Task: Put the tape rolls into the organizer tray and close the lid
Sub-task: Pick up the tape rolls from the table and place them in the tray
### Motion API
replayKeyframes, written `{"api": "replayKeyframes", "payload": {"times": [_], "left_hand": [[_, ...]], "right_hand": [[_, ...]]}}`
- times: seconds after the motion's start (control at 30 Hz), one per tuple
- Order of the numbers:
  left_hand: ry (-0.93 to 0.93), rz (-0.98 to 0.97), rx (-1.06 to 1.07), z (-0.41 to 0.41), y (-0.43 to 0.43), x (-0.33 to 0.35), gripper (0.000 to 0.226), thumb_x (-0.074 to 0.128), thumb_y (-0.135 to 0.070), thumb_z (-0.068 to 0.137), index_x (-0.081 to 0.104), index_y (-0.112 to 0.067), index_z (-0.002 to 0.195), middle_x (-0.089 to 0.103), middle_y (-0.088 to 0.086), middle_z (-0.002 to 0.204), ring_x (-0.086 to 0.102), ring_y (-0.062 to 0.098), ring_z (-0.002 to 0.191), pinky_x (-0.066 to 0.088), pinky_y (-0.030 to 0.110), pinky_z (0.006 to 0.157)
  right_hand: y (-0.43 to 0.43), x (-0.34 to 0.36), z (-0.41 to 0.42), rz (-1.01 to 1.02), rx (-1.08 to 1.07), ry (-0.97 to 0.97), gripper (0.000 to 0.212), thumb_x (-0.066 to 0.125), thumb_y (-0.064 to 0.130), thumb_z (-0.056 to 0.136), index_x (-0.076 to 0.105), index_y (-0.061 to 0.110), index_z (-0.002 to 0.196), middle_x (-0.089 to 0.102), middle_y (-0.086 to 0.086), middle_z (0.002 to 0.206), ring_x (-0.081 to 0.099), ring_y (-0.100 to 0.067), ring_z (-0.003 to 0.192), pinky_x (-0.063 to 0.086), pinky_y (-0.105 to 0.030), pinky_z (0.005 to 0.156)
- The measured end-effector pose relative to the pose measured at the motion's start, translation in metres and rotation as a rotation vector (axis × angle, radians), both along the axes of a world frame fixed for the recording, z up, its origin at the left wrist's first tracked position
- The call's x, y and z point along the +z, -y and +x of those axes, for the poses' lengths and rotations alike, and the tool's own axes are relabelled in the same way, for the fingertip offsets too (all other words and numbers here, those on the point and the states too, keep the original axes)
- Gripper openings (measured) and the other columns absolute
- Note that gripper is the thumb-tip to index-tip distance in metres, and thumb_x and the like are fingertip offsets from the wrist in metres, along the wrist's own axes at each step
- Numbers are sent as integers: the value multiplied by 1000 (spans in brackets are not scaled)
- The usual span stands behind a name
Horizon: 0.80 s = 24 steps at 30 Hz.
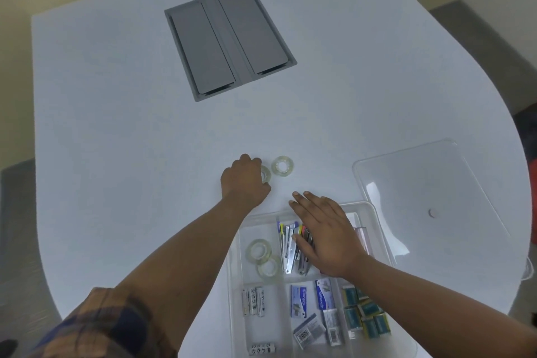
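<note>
Two clear tape rolls are left out on the white table (pixel 116 125), lying flat just past the far edge of the organizer tray (pixel 235 270). The nearer tape roll (pixel 266 174) sits half under the left hand (pixel 242 179), whose fingers are curled down over it; looks like a grip closing on it, though I can't tell if it's actually lifted. The other tape roll (pixel 282 166) lies just beside it to the right, untouched. The right hand (pixel 322 232) is flat and spread over the tray's pen section, holding nothing, so the left is clearly nearer. Two rolls in the tray (pixel 263 259) sit in the near-left compartment, so the carry is a short pull back toward the person. The clear lid (pixel 421 183) lies off to the right, not on yet.
</note>
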<state>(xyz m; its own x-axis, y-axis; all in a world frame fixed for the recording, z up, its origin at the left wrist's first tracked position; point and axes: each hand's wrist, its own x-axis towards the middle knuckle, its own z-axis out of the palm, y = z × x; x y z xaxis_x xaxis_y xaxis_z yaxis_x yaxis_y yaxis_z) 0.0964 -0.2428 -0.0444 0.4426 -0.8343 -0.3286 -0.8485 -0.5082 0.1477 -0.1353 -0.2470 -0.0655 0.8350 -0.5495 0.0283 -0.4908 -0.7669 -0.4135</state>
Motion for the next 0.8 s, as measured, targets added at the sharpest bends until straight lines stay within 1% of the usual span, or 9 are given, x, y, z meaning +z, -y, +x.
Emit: {"api": "replayKeyframes", "payload": {"times": [0.07, 0.2, 0.3, 0.37, 0.43, 0.5, 0.57, 0.67, 0.8], "left_hand": [[-44, -67, 41, -1, -5, 5, 48, 65, -41, 73, 56, -20, 116, 54, 4, 113, 57, 25, 101, 47, 35, 73], [-186, -301, 154, -12, -36, 22, 53, 68, -45, 66, 57, -27, 115, 56, -4, 108, 59, 20, 96, 44, 30, 70], [-188, -430, 126, -29, -76, 31, 52, 67, -47, 65, 56, -29, 113, 57, -8, 105, 59, 16, 94, 48, 30, 73], [-155, -469, 118, -42, -102, 33, 56, 66, -48, 66, 53, -29, 118, 57, -9, 107, 57, 13, 94, 49, 29, 73], [-150, -448, 123, -54, -124, 32, 61, 66, -48, 68, 50, -28, 123, 57, -9, 110, 56, 11, 96, 49, 29, 75], [-142, -392, 107, -63, -141, 28, 62, 65, -49, 70, 50, -26, 126, 59, -7, 113, 57, 13, 98, 50, 30, 76], [-103, -343, 72, -68, -154, 24, 59, 66, -47, 69, 54, -23, 122, 61, -4, 112, 59, 18, 95, 50, 33, 75], [-29, -304, 46, -67, -164, 17, 51, 69, -42, 68, 60, -19, 113, 64, -1, 104, 61, 22, 85, 47, 35, 71], [32, -272, 59, -63, -163, 14, 46, 69, -40, 70, 62, -18, 110, 64, -1, 101, 60, 23, 84, 45, 35, 71]], "right_hand": [[0, -1, 1, -1, -1, -4, 57, 43, 46, 95, 37, 21, 146, 36, 2, 154, 25, -14, 145, 11, -32, 119], [0, -3, 1, -3, 2, 24, 57, 45, 45, 94, 38, 20, 145, 37, 1, 154, 28, -16, 144, 16, -36, 119], [0, -5, 0, -10, 1, 43, 57, 49, 43, 93, 40, 19, 144, 38, 0, 153, 29, -16, 143, 19, -38, 118], [0, -6, 1, -17, 2, 43, 57, 50, 43, 93, 39, 20, 144, 38, 0, 153, 29, -16, 144, 20, -39, 118], [0, -6, 1, -21, 7, 40, 58, 50, 42, 93, 38, 20, 145, 38, 1, 154, 28, -16, 144, 20, -40, 118], [1, -7, 0, -21, 10, 34, 58, 50, 42, 93, 37, 20, 145, 37, 1, 154, 28, -16, 144, 20, -40, 118], [1, -7, 0, -23, 10, 25, 58, 49, 43, 93, 37, 21, 146, 37, 1, 154, 28, -16, 144, 20, -40, 118], [0, -8, 0, -30, 12, 21, 58, 47, 44, 93, 37, 21, 145, 38, 1, 154, 29, -16, 143, 20, -40, 118], [0, -8, -1, -30, 13, 23, 57, 45, 45, 94, 36, 21, 146, 37, 1, 154, 29, -16, 143, 18, -39, 118]]}}
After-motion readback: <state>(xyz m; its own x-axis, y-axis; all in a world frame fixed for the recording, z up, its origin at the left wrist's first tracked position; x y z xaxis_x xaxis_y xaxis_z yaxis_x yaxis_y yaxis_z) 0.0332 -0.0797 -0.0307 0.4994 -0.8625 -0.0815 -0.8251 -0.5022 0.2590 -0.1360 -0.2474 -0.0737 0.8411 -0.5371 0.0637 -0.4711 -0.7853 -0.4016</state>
